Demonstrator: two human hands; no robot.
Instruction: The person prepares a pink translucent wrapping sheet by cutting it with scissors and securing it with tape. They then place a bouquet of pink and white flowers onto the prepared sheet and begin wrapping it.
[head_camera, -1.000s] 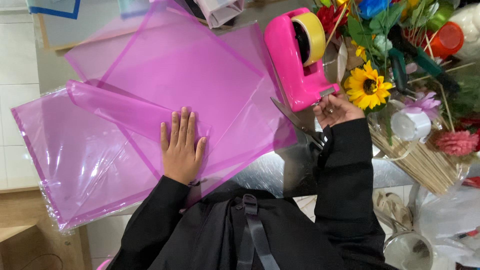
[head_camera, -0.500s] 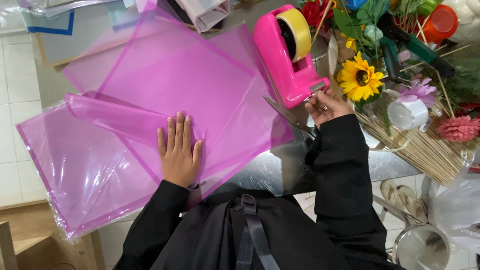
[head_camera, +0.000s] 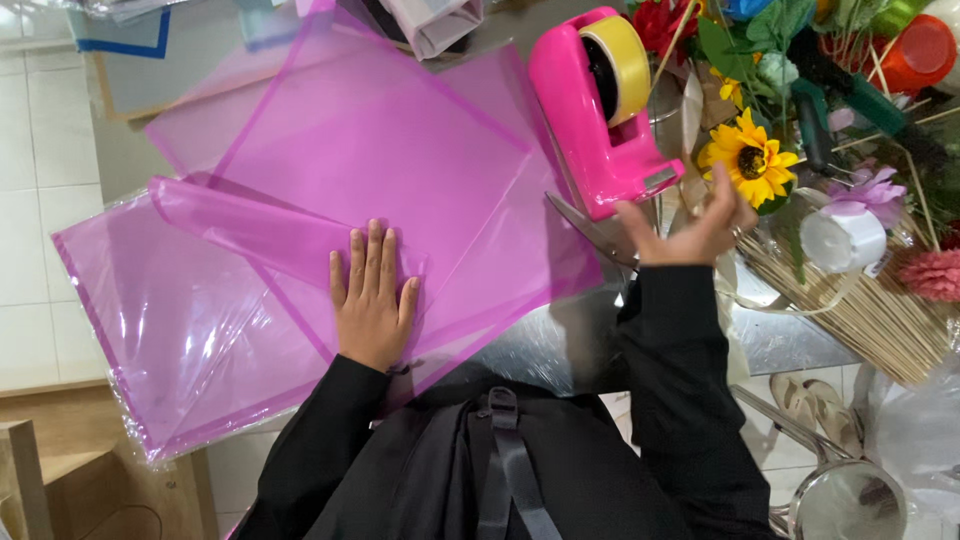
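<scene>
Left hand (head_camera: 372, 300) flat, fingers together, pressing on pink cellophane sheets (head_camera: 380, 170) — sheets spread under and beyond the fingertips. Right hand (head_camera: 690, 225) raised, fingers loosely spread, holding nothing visible — just near of pink tape dispenser (head_camera: 600, 110); scissors (head_camera: 590, 228) lie left of it.

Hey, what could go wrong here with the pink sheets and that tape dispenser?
The scissors lie open-bladed just under the right hand, so reaching back from the tape dispenser might nick a finger. Only the left hand pins the curled pink sheets, which overhang the table edge and may slide.
</scene>
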